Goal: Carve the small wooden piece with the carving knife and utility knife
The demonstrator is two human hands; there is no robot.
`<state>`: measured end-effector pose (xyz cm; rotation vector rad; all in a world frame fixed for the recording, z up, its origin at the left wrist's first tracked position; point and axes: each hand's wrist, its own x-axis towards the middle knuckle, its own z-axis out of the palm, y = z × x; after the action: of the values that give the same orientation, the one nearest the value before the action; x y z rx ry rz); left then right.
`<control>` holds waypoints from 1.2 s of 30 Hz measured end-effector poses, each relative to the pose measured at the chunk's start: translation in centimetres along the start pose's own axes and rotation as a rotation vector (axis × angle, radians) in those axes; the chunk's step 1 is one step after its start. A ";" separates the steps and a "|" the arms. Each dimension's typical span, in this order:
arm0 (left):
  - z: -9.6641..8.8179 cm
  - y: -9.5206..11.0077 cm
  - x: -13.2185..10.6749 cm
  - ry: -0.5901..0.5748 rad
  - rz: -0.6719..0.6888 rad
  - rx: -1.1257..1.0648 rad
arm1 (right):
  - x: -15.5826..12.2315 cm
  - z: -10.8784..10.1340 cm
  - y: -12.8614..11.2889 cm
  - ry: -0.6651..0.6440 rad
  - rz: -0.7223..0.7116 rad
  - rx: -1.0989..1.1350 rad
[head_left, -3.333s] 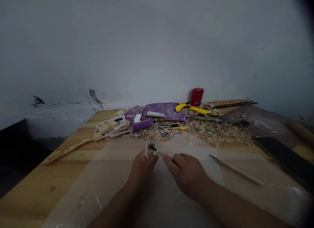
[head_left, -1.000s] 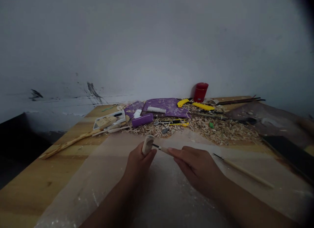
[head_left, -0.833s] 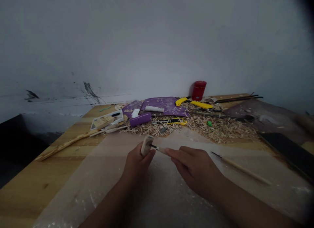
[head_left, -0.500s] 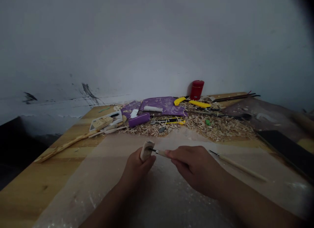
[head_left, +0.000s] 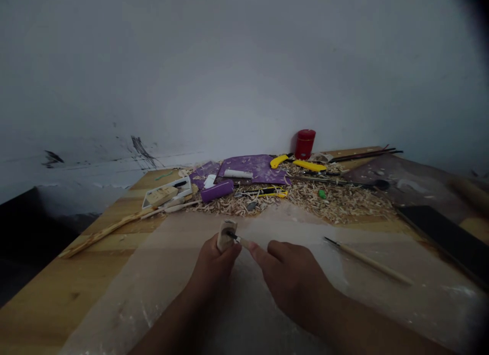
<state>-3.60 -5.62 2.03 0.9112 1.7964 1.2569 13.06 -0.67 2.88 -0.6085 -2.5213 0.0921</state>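
Note:
My left hand (head_left: 214, 263) is closed around a small pale wood block (head_left: 226, 235), held upright above the sheet with its top poking out of the fist. A dark hollow shows on the block's face. My right hand (head_left: 292, 268) grips the wooden handle of a carving gouge (head_left: 244, 241), forefinger stretched along it. The gouge's dark metal tip meets the block at the hollow. To the right, a second slim carving tool (head_left: 370, 261) with a pale wooden handle lies on the translucent plastic sheet (head_left: 175, 283).
Wood shavings (head_left: 344, 202) spread along the back, around yellow utility knives (head_left: 309, 165), a purple cylinder (head_left: 217, 191) and a purple sheet (head_left: 263, 166). A red canister (head_left: 305, 144) stands by the wall. At left are a white tray (head_left: 187, 188) and a long stick (head_left: 110, 227); at right, a dark slab (head_left: 446, 238).
My right hand has swung lower, so the gouge now slants more steeply, its tip further left on the block. The left hand keeps its hold. The whole view has shifted slightly.

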 end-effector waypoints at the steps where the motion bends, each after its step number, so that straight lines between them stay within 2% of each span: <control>1: 0.2 0.0 0.1 -0.016 -0.010 -0.044 | 0.1 0.0 0.1 0.006 0.028 0.076; 4: 0.5 0.0 0.4 -0.077 -0.050 -0.170 | 0.6 -0.2 0.8 0.044 0.125 0.359; 7: 0.2 0.1 0.6 -0.119 -0.052 -0.190 | 0.8 -0.8 1.5 0.064 0.161 0.496; 15: -1.2 -0.1 0.6 -0.240 0.037 -0.028 | 1.0 -3.0 2.4 -0.048 0.098 0.462; 22: -1.4 0.2 -0.1 -0.353 0.063 -0.007 | 0.9 -4.3 2.5 -0.097 0.016 0.423; 28: -0.9 0.6 -0.4 -0.225 0.092 0.104 | 0.6 -3.6 1.6 -0.149 0.047 0.336; 36: -0.5 1.0 -0.3 -0.061 0.105 0.218 | 0.5 -2.3 0.9 -0.128 0.057 0.281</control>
<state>-3.78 -5.82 3.13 1.1663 1.8833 1.0989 14.22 0.21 4.96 -0.5751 -2.5487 0.5112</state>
